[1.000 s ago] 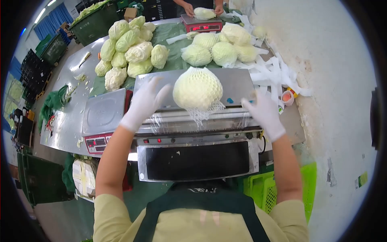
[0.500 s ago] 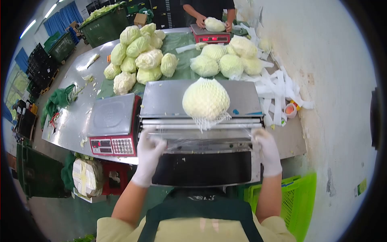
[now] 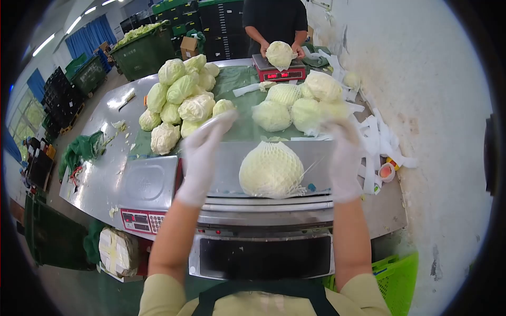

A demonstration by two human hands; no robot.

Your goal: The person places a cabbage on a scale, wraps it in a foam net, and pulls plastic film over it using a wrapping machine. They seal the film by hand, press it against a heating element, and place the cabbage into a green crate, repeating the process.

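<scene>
A pale cabbage in white foam netting (image 3: 271, 169) sits on the metal top of a film wrapping machine (image 3: 221, 181), between my hands. My left hand (image 3: 203, 155), in a white glove, is raised to the left of it with fingers closed and pointing away from me. My right hand (image 3: 345, 163), gloved too and blurred, is raised on the right side. Thin clear plastic film (image 3: 314, 167) shows as faint streaks between the cabbage and my right hand; its far edge by my left hand is hard to make out.
Bare cabbages (image 3: 182, 89) are heaped at the back left, netted ones (image 3: 273, 116) at the back right. A red scale (image 3: 142, 220) stands left of the machine. Across the table a person's hands (image 3: 299, 50) hold a cabbage over another scale (image 3: 279, 73). White netting strips (image 3: 373, 139) lie near the wall.
Both my hands have moved up and away from me, from the machine's front to either side of the netted cabbage, drawing the film. The view has tilted up. The other person has lifted their cabbage upright.
</scene>
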